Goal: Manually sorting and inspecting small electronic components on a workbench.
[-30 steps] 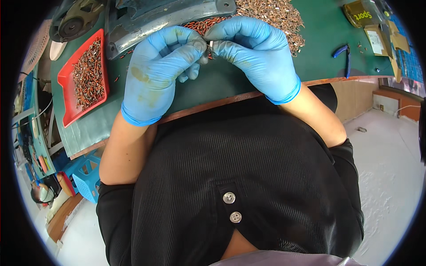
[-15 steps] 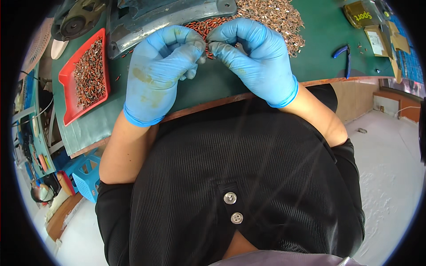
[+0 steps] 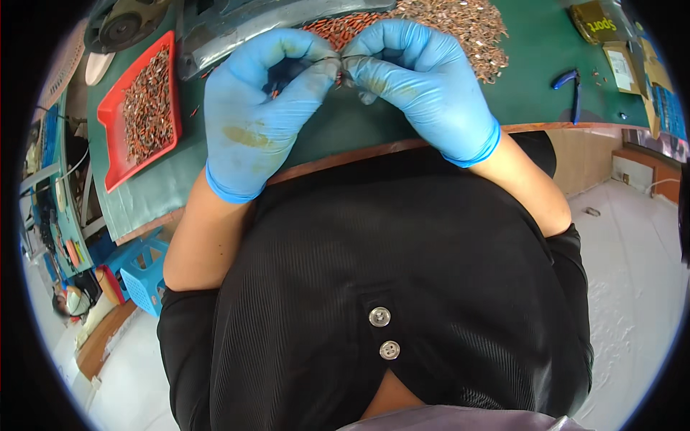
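Both of my hands wear blue gloves with dark, dirty fingertips, and they meet over the green table. My left hand (image 3: 269,108) is closed in a pinch of thumb and forefinger. My right hand (image 3: 424,86) pinches the same way, its fingertips touching those of the left. Whatever lies between them is tiny and mostly covered, so I cannot name it. Just beyond the fingertips spreads a heap of small red-orange pieces (image 3: 345,30). Adjoining it on the right is a larger pile of small copper-coloured metal parts (image 3: 467,32).
A red scoop-shaped tray (image 3: 108,118) of similar small parts stands at the left. Behind my hands lies a grey metal housing (image 3: 248,44). Blue-handled pliers (image 3: 576,93) rest at the right, near a clear container (image 3: 593,21) and an opened carton (image 3: 622,68).
My fingertips have come closer together, still pinching. The left fingers have changed their curl slightly. The whole view has shifted a little, with the table's things sitting higher and further right.
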### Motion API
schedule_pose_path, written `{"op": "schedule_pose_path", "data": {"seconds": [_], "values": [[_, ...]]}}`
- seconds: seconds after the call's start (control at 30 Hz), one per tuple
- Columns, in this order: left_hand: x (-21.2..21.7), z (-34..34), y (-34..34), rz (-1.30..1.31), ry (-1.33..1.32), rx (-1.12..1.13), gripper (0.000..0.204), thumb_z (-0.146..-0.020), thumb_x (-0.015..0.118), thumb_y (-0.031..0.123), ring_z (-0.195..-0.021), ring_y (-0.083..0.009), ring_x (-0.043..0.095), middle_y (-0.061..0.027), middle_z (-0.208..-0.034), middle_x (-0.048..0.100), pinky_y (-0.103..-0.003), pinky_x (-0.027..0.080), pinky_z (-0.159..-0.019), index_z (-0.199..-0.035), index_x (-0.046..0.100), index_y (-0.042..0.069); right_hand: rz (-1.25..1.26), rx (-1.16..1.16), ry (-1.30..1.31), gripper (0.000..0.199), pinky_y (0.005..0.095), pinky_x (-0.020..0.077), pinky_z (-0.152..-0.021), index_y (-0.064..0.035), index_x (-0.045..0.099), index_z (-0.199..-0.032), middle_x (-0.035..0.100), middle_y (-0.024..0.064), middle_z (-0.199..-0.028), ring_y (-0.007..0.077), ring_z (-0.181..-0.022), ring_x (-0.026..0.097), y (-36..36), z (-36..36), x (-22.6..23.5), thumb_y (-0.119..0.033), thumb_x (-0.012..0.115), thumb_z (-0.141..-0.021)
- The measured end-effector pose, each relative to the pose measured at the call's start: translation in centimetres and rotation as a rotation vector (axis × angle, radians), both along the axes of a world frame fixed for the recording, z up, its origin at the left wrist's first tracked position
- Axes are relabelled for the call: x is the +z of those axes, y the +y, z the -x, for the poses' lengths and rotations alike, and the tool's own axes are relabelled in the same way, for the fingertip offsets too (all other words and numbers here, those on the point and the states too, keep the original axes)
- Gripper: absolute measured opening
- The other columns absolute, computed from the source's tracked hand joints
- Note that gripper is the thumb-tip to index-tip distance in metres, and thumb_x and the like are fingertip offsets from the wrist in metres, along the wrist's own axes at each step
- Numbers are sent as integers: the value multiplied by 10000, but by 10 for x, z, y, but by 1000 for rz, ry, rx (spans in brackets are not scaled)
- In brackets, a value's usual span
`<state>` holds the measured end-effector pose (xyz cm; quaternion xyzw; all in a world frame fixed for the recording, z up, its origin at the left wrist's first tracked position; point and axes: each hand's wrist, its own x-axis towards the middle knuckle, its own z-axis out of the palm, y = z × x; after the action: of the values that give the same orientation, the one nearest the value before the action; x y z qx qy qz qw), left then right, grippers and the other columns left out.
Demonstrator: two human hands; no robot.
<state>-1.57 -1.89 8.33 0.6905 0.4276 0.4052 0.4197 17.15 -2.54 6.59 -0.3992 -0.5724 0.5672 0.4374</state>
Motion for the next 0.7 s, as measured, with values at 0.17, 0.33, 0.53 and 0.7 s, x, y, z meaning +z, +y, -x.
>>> {"op": "schedule_pose_path", "data": {"seconds": [0.17, 0.33, 0.53, 0.7], "values": [[4, 15, 1, 228, -94, -64, 131, -868, 586, 43, -679, -70, 525, -32, -847, 612, -200, 425, -619, -977, 618, -21, -82, -13, -157, 74, 213, 464, -625, -11, 640, -928, 623, 16, -806, 65, -661, 529, -4, 0, -6, -17, 614, -859], [16, 61, 5, 157, 224, 189, 94, -812, 649, 57, -686, -72, 552, -14, -791, 639, -218, 455, -639, -878, 668, -7, -602, -73, -504, 39, 235, 420, -519, -32, 643, -811, 549, 32, -674, 87, -531, 468, 1, -3, -26, -13, 663, -783], [4, 56, -12, -149, 700, -9, 123, -720, 695, 69, -717, -289, 619, -128, -781, 642, -346, 496, -657, -827, 655, 25, -686, -123, -472, 72, 245, 397, -498, -39, 642, -807, 524, 32, -659, 101, -511, 451, 2, 0, -30, 0, 683, -763], [-12, 51, -11, -268, 864, -35, 113, -725, 679, 93, -764, -305, 612, -122, -787, 632, -392, 488, -698, -823, 634, 59, -690, -117, -477, 78, 245, 398, -498, -43, 643, -812, 532, 24, -670, 103, -512, 457, 1, 1, -36, 5, 684, -767]]}}
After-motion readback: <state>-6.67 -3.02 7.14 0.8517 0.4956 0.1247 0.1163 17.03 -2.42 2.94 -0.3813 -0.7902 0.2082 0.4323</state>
